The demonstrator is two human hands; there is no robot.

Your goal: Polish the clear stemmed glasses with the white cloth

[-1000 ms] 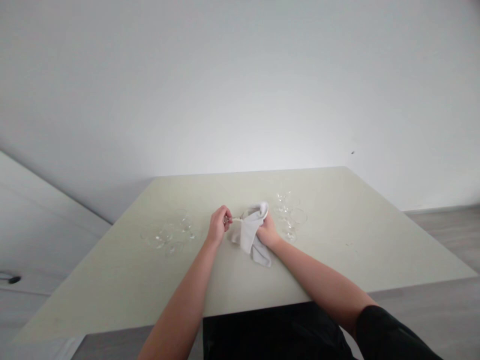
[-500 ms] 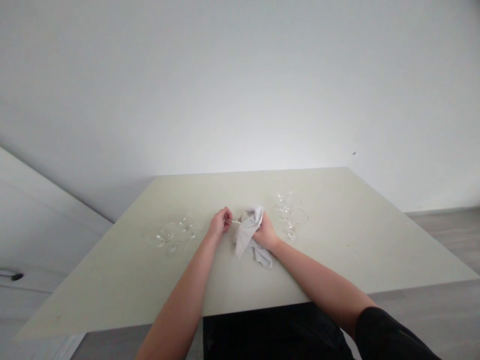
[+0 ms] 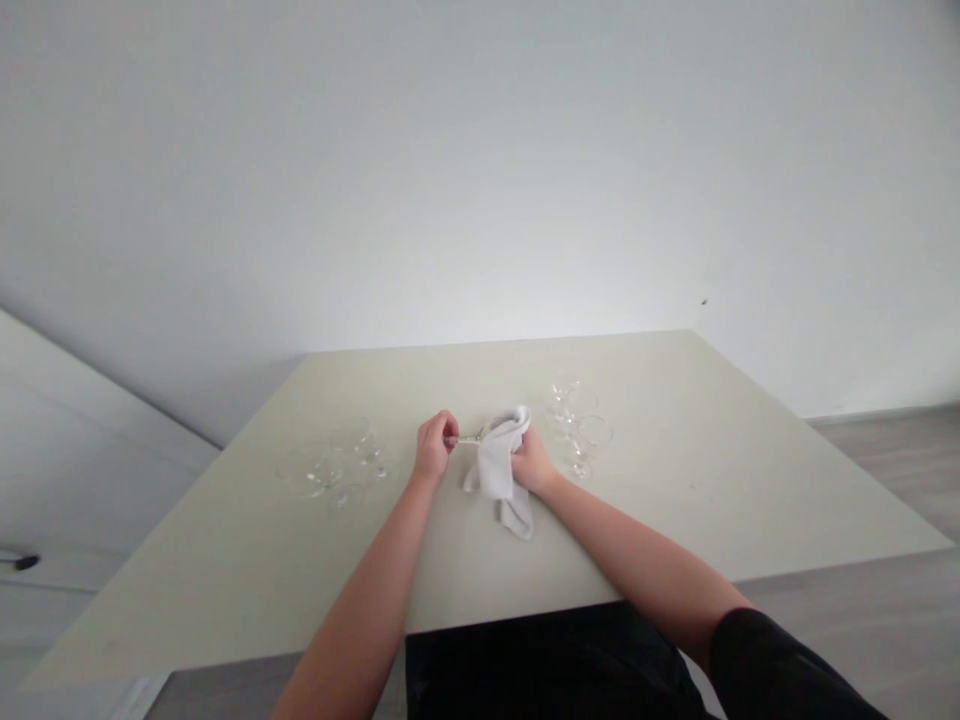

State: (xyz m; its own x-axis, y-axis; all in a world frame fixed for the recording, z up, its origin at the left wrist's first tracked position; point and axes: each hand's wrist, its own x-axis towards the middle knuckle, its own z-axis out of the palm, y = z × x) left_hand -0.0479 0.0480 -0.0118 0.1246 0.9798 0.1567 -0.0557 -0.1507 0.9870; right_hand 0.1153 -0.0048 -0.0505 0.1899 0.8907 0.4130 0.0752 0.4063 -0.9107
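Observation:
My left hand [image 3: 435, 447] is closed on the foot end of a clear stemmed glass [image 3: 471, 438] that lies sideways between my hands above the table [image 3: 675, 480]. A white cloth [image 3: 501, 465] covers the bowl of that glass, and my right hand [image 3: 531, 462] is closed round the cloth and the bowl. The loose tail of the cloth hangs down to the tabletop. Most of the glass is hidden by the cloth and my fingers.
Several clear glasses [image 3: 330, 465] stand in a group to the left of my hands, and several more glasses [image 3: 579, 432] stand just to the right. A white wall rises behind the table, and a grey floor [image 3: 892, 470] shows at right.
My right hand has turned the cloth round the glass bowl, so the cloth's folds and hanging tail have shifted. My left hand has stayed on the foot of the glass.

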